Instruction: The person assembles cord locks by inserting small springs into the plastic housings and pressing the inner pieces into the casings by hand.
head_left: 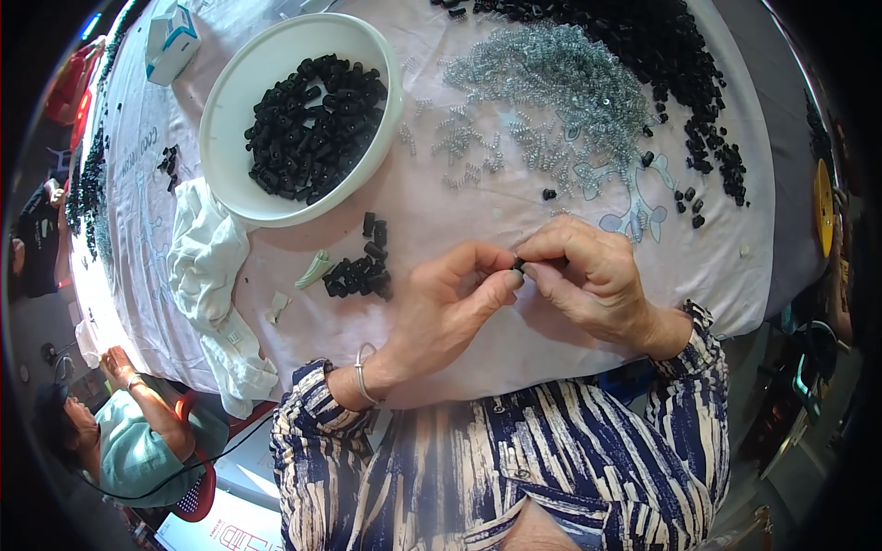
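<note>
Both of my hands meet over the table, pinching a small black plastic part between thumbs and fingertips. My left hand grips it from the left, a bangle around the wrist. From the other side my right hand closes on the same part, covering most of it. Left of my left hand lies a small group of black cylindrical parts, with a pale green folded piece touching their edge. Beyond my hands spreads a pile of small metal springs. One loose black piece sits near the springs.
A white bowl partly filled with black parts stands at the far left of my hands. A crumpled white cloth lies nearer me. A heap of black pieces covers the far right; a small box stands far left. Another person sits at left.
</note>
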`<action>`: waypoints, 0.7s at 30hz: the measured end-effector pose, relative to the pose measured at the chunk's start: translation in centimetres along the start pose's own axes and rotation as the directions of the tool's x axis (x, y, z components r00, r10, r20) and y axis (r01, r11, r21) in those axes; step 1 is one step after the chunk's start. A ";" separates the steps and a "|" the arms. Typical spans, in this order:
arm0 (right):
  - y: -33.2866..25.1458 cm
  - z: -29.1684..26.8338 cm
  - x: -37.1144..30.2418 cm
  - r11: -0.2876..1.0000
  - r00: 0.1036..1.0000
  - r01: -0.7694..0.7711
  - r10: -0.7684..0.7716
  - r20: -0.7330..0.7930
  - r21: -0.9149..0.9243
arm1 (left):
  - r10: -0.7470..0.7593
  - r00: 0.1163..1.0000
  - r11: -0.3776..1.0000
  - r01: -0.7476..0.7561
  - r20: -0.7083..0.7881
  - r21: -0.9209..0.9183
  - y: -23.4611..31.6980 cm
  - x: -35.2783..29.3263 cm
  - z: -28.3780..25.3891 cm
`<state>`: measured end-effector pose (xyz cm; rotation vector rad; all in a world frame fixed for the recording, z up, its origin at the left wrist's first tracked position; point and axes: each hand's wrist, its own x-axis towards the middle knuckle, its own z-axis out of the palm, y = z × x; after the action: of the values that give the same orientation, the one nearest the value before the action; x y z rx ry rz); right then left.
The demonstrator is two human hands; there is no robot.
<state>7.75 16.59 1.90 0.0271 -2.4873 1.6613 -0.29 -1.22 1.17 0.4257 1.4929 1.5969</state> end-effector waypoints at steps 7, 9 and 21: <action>-0.5 0.6 0.4 0.994 0.995 0.099 -0.100 -0.024 -0.053 | -0.050 0.999 0.998 0.049 -0.021 -0.028 0.3 0.1 -0.2; -0.5 0.7 0.5 0.981 0.985 0.167 -0.171 -0.030 -0.103 | -0.051 0.998 0.997 0.050 -0.031 -0.051 0.3 0.1 -0.1; 0.2 1.1 0.3 0.911 0.938 0.318 -0.342 -0.050 -0.263 | -0.127 0.989 0.983 0.136 0.079 -0.125 0.6 0.3 -0.9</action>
<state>7.29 15.65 1.38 0.3158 -2.4349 1.1795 -1.35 -1.49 1.41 0.2999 1.3274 1.5485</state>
